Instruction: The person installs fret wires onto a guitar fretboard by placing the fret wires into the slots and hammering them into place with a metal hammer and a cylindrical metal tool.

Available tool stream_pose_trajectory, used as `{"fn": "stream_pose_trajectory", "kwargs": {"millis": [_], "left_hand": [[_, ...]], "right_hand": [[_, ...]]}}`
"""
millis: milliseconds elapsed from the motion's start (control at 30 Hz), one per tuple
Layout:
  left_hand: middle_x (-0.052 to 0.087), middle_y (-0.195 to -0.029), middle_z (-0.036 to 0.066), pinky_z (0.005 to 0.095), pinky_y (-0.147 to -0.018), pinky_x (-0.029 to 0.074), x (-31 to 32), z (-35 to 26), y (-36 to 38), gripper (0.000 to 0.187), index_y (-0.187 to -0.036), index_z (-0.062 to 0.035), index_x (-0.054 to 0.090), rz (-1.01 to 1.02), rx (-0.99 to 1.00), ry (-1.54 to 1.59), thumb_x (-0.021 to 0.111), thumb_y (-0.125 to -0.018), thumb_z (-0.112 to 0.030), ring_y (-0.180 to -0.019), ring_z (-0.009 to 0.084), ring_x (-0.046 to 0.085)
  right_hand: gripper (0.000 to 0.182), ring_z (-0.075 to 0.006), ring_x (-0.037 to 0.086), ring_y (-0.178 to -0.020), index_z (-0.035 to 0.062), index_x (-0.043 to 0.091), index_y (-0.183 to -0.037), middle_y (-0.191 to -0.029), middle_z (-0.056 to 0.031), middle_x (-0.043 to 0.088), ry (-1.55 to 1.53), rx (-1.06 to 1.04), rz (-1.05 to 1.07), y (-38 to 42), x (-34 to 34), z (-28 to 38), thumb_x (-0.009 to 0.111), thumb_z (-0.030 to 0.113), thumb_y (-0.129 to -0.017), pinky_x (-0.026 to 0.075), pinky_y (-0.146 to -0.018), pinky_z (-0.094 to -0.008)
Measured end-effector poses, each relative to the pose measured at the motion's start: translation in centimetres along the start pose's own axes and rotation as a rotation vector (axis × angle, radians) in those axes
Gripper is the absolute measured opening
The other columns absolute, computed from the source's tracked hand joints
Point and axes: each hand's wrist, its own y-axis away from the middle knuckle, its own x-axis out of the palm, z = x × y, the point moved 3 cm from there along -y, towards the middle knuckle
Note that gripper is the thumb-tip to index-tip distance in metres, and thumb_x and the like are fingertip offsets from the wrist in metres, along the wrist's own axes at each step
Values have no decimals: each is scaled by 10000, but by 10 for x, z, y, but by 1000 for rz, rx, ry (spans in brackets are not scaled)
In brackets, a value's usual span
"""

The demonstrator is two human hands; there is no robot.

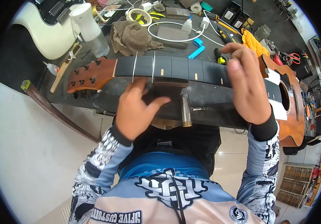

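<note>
Dark and crowded, the counter [104, 98] carries one acoustic guitar [291, 112] lying across it, with the headstock [91, 74] to my left and the body to my right. I count two loose frets [135, 66] standing across the fretboard [179, 69] near the headstock, side by side with a small gap between them. On the headstock I see six tuner holes, in two rows of three.

My left hand [134, 110] is half open, fingers spread, and the fingertips [140, 86] touch the near edge of the neck just under the two frets; it grips nothing that I can see. My right hand [247, 87] rests over the neck close to the guitar body, fingers bent down; whether it holds something I cannot tell.

Behind the neck lie one brown rag [132, 37], one roll of tape [139, 15], one white cable [175, 31] and one blue tool [196, 48]. One white electric guitar [43, 31] lies at the far left.
</note>
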Motion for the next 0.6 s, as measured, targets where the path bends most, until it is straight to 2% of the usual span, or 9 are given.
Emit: {"fn": "stream_pose_trajectory", "kwargs": {"millis": [67, 100, 133, 167, 200, 233, 267, 433, 600], "left_hand": [[687, -1160, 202, 356, -808, 570, -24, -16, 16, 536, -1251, 47, 635, -35, -2, -190, 866, -794, -110, -993, 280, 699], [685, -1151, 186, 352, -816, 553, -35, -23, 25, 533, -1260, 32, 636, -48, 81, -199, 860, -792, -92, -971, 267, 686], [683, -1141, 170, 347, -824, 536, -44, -31, 32, 533, -1268, 18, 636, -62, 157, -207, 853, -791, -74, -948, 254, 673], [668, -1189, 159, 347, -880, 511, -49, -44, 36, 590, -1320, -9, 606, -63, 297, -207, 862, -796, -96, -1013, 262, 653], [644, -1249, 165, 383, -930, 500, -54, -57, 37, 717, -1375, -17, 561, -18, 381, -246, 905, -767, -178, -1101, 295, 617], [625, -1294, 175, 404, -958, 490, -58, -72, 35, 781, -1404, -17, 534, 8, 442, -260, 915, -752, -217, -1141, 316, 600], [607, -1338, 185, 426, -986, 480, -57, -84, 34, 846, -1432, -18, 507, 32, 505, -275, 924, -737, -257, -1181, 337, 584], [583, -1395, 201, 473, -1060, 440, -43, -87, 26, 935, -1473, -3, 457, 130, 581, -356, 925, -714, -283, -1259, 387, 553], [566, -1437, 203, 477, -1109, 413, -39, -84, 12, 1021, -1525, 0, 378, 229, 567, -239, 931, -692, -206, -1319, 378, 522]], "right_hand": [[145, -238, 515, -848, -16, 512, -973, -939, -132, 559, -298, 230, -121, 1, -13, 11, 537, 105, -1050, 444, -786, -332], [171, -189, 488, -804, -24, 546, -1003, -899, -97, 525, -411, 253, -102, 3, -16, 22, 469, 106, -1081, 432, -749, -301], [160, -172, 491, -771, -15, 556, -1006, -869, -80, 512, -390, 281, -13, 4, -17, 35, 481, 106, -1080, 434, -711, -297], [146, -195, 513, -763, -16, 575, -1012, -854, -88, 508, -497, 349, 38, 5, -13, 48, 508, 101, -1068, 447, -705, -318], [238, -150, 490, -791, -24, 556, -946, -890, -69, 531, -512, 397, 79, 9, -2, 62, 443, 148, -1065, 415, -722, -286], [190, -185, 543, -791, -23, 605, -948, -873, -93, 572, -509, 306, 123, 11, 8, 71, 495, 98, -1046, 444, -734, -309], [105, -326, 606, -796, -13, 664, -988, -846, -148, 594, -587, 313, 165, 13, 19, 78, 616, 81, -997, 487, -713, -378], [172, -289, 629, -742, -11, 733, -1078, -826, -157, 656, -809, 629, 73, 30, 53, 86, 661, 108, -977, 492, -674, -382], [184, -299, 641, -711, -27, 743, -1017, -790, -164, 682, -677, 668, 73, 29, 46, 84, 694, 140, -956, 492, -647, -386]]}}
